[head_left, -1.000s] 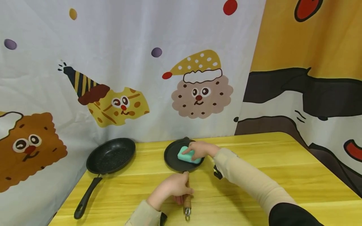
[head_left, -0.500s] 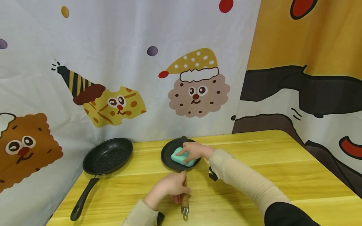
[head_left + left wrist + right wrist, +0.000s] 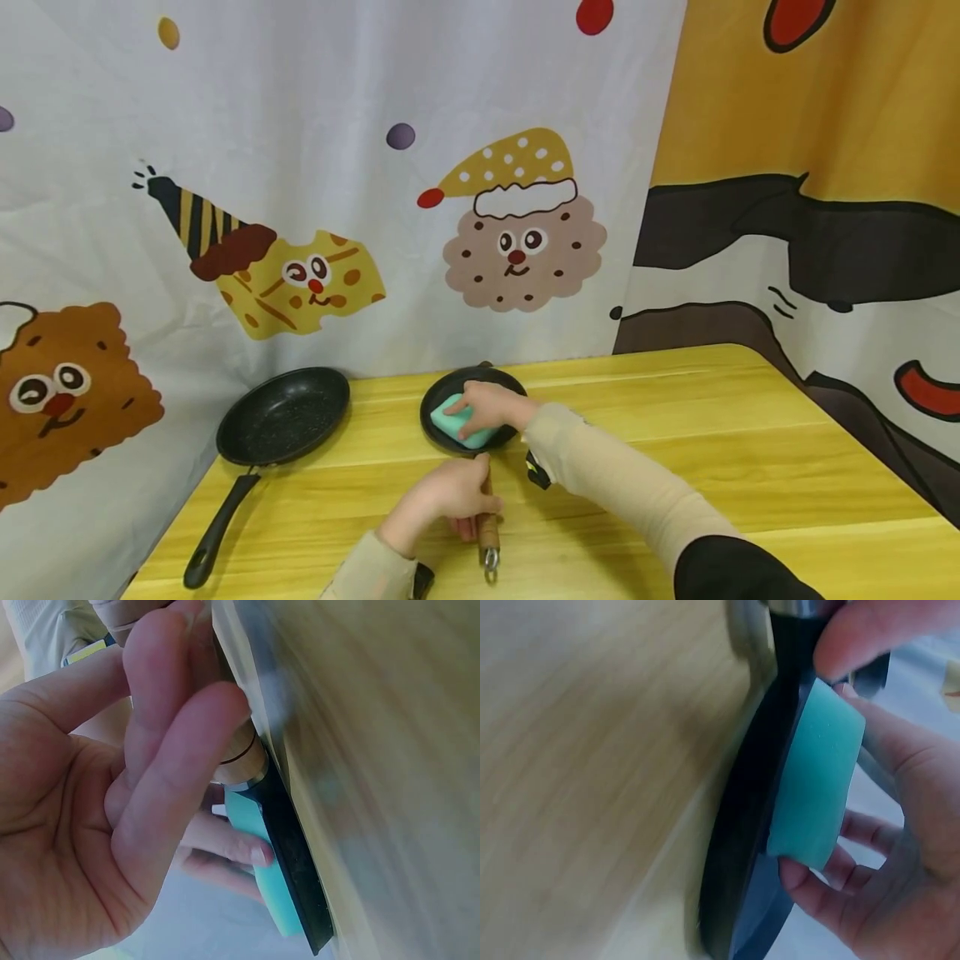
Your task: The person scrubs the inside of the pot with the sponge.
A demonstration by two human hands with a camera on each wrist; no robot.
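A small black frying pan (image 3: 441,387) with a wooden handle (image 3: 487,529) lies toward the back of the table. My left hand (image 3: 453,492) grips that handle, its fingers curled round the wood in the left wrist view. On the pan's inner surface sits a turquoise sponge (image 3: 456,423). My right hand (image 3: 491,408) holds the sponge from above, with thumb and fingers at its opposite sides. In the right wrist view the sponge (image 3: 817,780) lies against the pan (image 3: 739,825), and a left fingertip shows near the handle's base.
To the left, a larger black frying pan (image 3: 288,417) stands with its dark handle (image 3: 221,533) toward the front. Behind the yellow wood-grain table (image 3: 637,500) hangs a curtain (image 3: 337,125) printed with cartoon food.
My right hand has slid the sponge leftward across the small pan, from its right side to its left and middle. The left hand keeps its grip on the handle. The head view has shifted slightly.
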